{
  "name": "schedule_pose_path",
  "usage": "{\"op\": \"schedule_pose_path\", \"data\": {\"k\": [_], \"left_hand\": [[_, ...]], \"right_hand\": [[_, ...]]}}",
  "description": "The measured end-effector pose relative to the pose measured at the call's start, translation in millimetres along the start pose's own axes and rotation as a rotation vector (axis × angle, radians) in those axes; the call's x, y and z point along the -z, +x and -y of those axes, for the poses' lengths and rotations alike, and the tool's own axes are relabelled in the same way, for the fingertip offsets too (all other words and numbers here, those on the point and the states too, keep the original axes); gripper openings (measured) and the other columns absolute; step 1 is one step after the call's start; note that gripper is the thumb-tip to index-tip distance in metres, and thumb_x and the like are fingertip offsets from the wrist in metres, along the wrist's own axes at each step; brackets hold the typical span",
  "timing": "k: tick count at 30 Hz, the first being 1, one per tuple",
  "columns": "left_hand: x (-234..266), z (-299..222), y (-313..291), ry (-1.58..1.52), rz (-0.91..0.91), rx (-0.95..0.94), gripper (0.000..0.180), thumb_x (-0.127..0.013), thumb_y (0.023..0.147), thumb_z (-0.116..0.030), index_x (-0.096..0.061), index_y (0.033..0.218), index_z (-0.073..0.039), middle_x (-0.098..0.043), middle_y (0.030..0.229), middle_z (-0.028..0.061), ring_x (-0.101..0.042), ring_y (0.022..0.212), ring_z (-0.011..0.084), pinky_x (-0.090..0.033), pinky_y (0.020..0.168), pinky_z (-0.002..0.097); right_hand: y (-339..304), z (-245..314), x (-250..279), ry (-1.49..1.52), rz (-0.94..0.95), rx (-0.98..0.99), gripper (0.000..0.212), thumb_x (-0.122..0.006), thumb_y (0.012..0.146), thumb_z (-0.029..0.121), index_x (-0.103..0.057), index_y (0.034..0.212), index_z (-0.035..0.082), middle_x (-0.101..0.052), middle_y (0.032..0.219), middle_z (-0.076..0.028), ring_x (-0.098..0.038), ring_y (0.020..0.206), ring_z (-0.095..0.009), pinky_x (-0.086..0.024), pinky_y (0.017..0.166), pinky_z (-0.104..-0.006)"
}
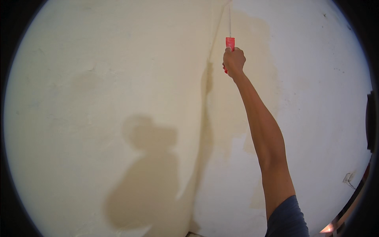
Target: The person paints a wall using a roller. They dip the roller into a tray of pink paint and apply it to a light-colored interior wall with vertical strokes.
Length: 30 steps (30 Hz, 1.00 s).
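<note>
My right hand [234,61] is raised high with its fingers wrapped round the red handle [230,42] of a paint roller. A thin metal rod [230,23] runs straight up from the handle, and the roller's head lies almost wholly beyond the upper edge of the view. Behind the hand, a patch of cream paint [256,51] covers part of the white wall [319,98], close to the room's corner. My left hand does not show.
The wall on the left [79,130] is cream all over and carries my shadow. It meets the right wall in a vertical corner. At the lower right, a small wall box [348,177] has a wire hanging from it. A dark object [371,122] stands at the right rim.
</note>
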<state>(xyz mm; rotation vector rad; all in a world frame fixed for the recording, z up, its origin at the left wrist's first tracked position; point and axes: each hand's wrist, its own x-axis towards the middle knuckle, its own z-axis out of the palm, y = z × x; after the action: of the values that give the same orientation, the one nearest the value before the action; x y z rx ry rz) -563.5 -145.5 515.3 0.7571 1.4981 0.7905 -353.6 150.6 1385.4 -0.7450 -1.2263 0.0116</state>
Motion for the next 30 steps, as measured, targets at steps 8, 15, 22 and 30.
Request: {"op": "schedule_pose_path", "data": {"k": [8, 15, 22, 30], "left_hand": [[54, -75, 181, 0.029, 0.035, 0.062, 0.037, -0.056, 0.086, -0.035, -0.056, 0.114, -0.010, -0.058, 0.106, 0.0047, -0.054, 0.092, 0.0201, -0.045, 0.077, 0.0370], [63, -62, 267, 0.034, 0.022, 0.072, 0.036, -0.056, 0.086, -0.034, -0.056, 0.113, -0.009, -0.058, 0.105, 0.0050, -0.055, 0.090, 0.0199, -0.045, 0.076, 0.0367], [42, -49, 270, 0.074, 0.064, 0.033, 0.035, -0.056, 0.086, -0.034, -0.056, 0.112, -0.009, -0.059, 0.103, 0.0052, -0.055, 0.089, 0.0198, -0.045, 0.074, 0.0364], [-15, 21, 237, 0.079, 0.064, 0.049, 0.035, -0.057, 0.086, -0.033, -0.057, 0.110, -0.008, -0.059, 0.101, 0.0055, -0.056, 0.087, 0.0197, -0.046, 0.073, 0.0361]], "right_hand": [[32, -225, -158, -0.139, 0.027, -0.010, 0.030, -0.045, 0.088, 0.024, -0.055, 0.088, -0.005, -0.061, 0.082, -0.022, -0.062, 0.066, -0.033, -0.051, 0.061, -0.0427], [-94, -369, -252, -0.154, -0.172, 0.132, 0.024, -0.044, 0.090, 0.021, -0.052, 0.086, -0.001, -0.056, 0.061, -0.014, -0.056, 0.042, -0.024, -0.047, 0.045, -0.0379], [-25, -269, -179, -0.107, 0.000, -0.023, 0.031, -0.048, 0.087, 0.024, -0.053, 0.095, -0.006, -0.060, 0.091, -0.026, -0.061, 0.086, -0.040, -0.048, 0.076, -0.0486], [-168, -361, -64, -0.280, 0.001, 0.098, 0.039, -0.044, 0.089, 0.022, -0.045, 0.113, -0.008, -0.058, 0.094, -0.031, -0.057, 0.087, -0.046, -0.044, 0.078, -0.0511]]}}
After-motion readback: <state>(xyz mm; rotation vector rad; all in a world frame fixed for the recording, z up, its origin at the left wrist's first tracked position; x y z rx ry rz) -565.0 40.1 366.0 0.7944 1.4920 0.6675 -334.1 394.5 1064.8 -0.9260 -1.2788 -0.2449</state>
